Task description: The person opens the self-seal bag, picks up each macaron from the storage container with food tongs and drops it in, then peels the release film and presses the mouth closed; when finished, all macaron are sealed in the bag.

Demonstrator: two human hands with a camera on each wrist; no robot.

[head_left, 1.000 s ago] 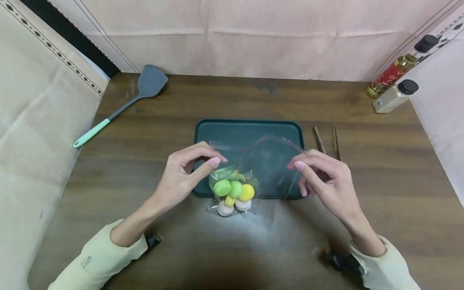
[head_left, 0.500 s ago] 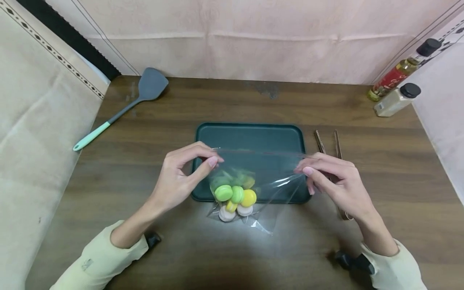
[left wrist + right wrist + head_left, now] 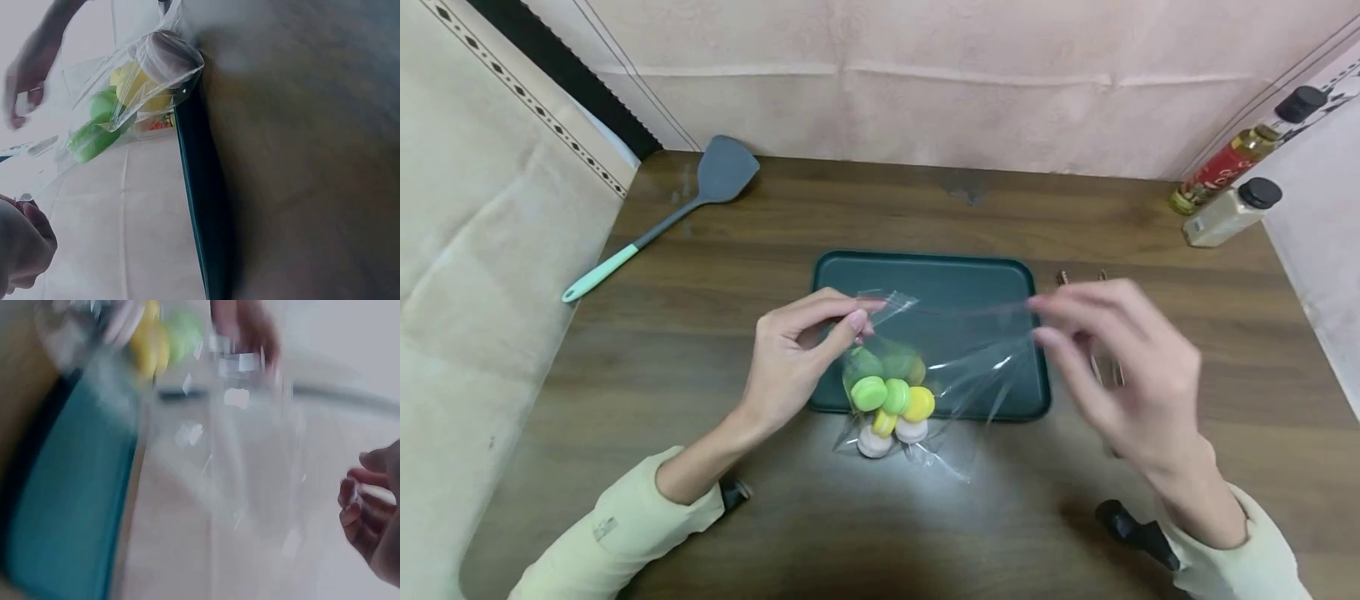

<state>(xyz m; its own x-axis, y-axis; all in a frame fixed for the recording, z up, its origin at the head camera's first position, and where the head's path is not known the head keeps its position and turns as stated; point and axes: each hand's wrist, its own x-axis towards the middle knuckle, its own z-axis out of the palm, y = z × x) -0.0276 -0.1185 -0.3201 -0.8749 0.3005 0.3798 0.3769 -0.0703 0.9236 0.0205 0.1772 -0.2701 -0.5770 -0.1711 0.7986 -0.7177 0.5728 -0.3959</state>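
A clear plastic bag (image 3: 970, 375) with green, yellow and whitish round pieces (image 3: 919, 403) inside hangs over the front edge of a dark green tray (image 3: 925, 260). My left hand (image 3: 790, 358) pinches the bag's upper left corner. At the upper right corner, my right hand (image 3: 1127, 375) is blurred, its thumb and index finger apart. In the right wrist view a gap shows between the bag (image 3: 250, 475) and the loosely bent fingers (image 3: 351, 512). The left wrist view shows the bag (image 3: 94, 119) beside my left hand (image 3: 25, 244).
Metal tongs (image 3: 1117, 372) lie right of the tray, partly hidden by my right hand. A spatula (image 3: 670, 221) lies at the back left. An oil bottle (image 3: 1225, 167) and a black-capped jar (image 3: 1225, 218) stand at the back right.
My right hand has moved right, and its thumb and index finger have parted from the bag's corner. The bag's upper left corner has folded over beside my left fingers.
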